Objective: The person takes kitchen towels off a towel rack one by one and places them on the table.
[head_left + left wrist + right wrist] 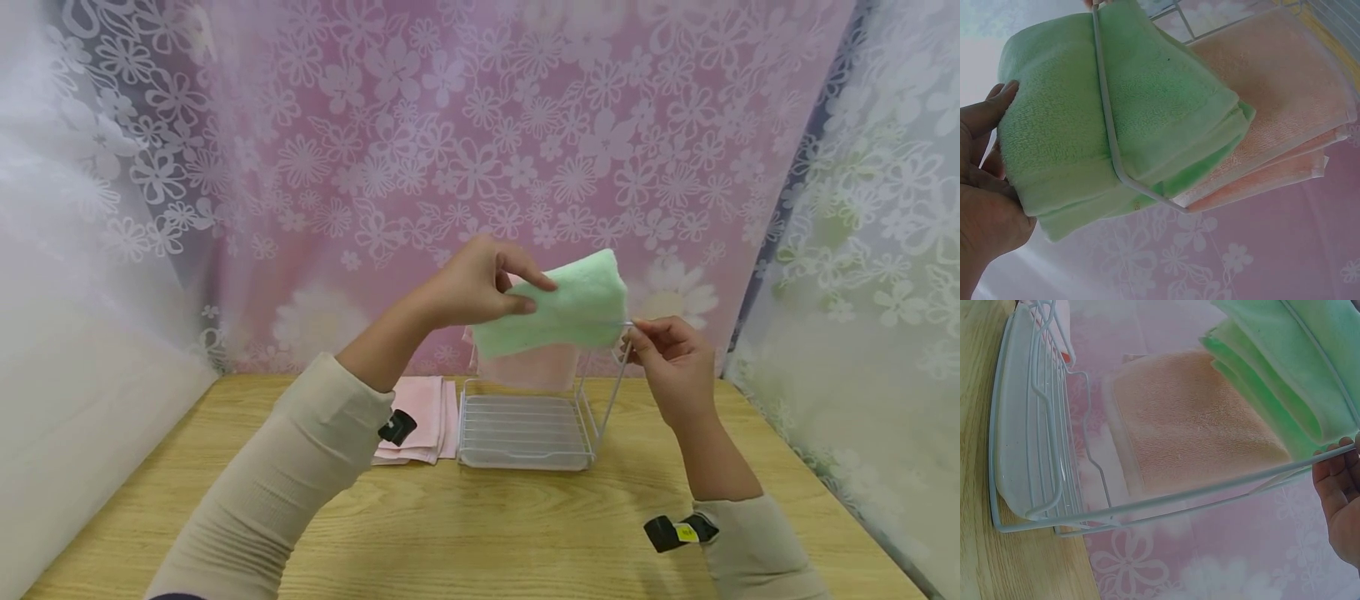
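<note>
Past beige sleeves point(322, 433), a green towel point(570, 296) crossed by a rack's point(613, 394) bar point(1107, 112) is being held by the left hand's point(480, 287) fingers, the bar (best steadied) being pinched by the right hand point(675, 371).

Pink floral curtain point(480, 167) hanging behind wood-grain tabletop point(465, 529).

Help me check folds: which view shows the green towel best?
Left wrist view: the green towel appears large, layered edges plain. The head view shows it smaller, partly behind the left hand; the right wrist view shows layers but crops it.
</note>
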Demonstrator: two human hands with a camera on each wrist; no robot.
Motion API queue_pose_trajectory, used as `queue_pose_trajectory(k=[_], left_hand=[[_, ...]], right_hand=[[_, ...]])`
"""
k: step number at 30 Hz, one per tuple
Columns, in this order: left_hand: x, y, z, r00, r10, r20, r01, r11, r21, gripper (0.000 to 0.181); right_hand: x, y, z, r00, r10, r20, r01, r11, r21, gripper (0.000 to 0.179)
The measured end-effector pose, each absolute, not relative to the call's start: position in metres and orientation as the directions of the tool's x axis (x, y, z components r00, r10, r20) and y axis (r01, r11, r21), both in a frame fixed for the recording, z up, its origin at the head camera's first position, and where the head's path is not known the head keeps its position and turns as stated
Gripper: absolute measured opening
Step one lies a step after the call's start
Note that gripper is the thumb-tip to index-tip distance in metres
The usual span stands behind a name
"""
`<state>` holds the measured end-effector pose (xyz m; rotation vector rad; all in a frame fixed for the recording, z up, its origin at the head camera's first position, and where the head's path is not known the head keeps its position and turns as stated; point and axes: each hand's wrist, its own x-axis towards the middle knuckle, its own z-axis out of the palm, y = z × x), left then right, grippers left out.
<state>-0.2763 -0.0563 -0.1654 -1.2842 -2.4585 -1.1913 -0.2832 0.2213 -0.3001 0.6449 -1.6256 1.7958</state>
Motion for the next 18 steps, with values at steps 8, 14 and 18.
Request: queue_pose_trajectory(k=[8, 14, 18], left_hand=[[-0.274, -0.062, -0.167, -0.626, 0.626, 0.465, 0.751, 0.325, 0.574, 0.026], [-0.273, -0.067, -0.169, -0.617, 0.62, 0.485, 0.758, 0.301, 0.579, 0.025], [-0.272, -0.069, -0.169, -0.63, 0.605, 0.488, 0.751, 0.313, 0.581, 0.024]], right_hand=[[-0.286, 0.223, -0.3, -0.694, 0.125, 0.709, -0.717, -0.039, -0.696, 0.015], [-0.284, 0.223, -0.301, -0.702, 0.123, 0.701, -0.709, -0.024, -0.705, 0.015], [-0.283, 0.224, -0.301, -0.702, 0.119, 0.703, -0.709, -0.022, -0.705, 0.015]])
